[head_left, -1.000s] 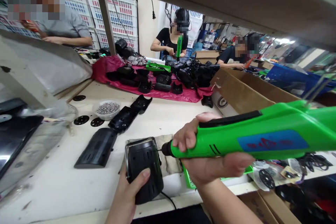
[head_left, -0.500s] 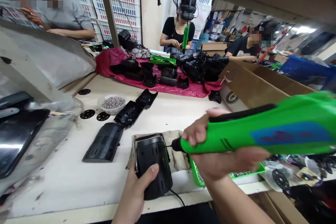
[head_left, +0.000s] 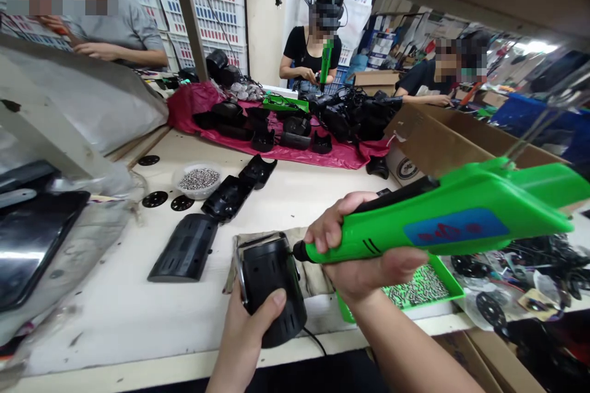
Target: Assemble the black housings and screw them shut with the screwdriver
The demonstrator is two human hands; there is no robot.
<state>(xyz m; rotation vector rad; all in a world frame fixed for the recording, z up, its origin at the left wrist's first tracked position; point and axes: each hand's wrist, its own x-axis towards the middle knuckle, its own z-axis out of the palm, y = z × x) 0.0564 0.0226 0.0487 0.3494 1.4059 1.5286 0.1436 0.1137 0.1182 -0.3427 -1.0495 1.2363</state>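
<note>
The green electric screwdriver (head_left: 428, 224) has tilted, its rear end now raised, in the right hand (head_left: 364, 258). The green screw tray (head_left: 415, 287), previously mostly hidden behind that hand, now shows its screws.

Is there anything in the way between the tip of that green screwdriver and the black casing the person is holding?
Nothing visible. The green screwdriver in the right hand has its tip right at the side of the black casing, which the left hand grips.

The casing (head_left: 271, 285) under my left hand (head_left: 249, 331) sits on a cloth (head_left: 313, 276); my screwdriver (head_left: 437, 221) lies right of it, a bowl (head_left: 199, 179) behind-left.
</note>
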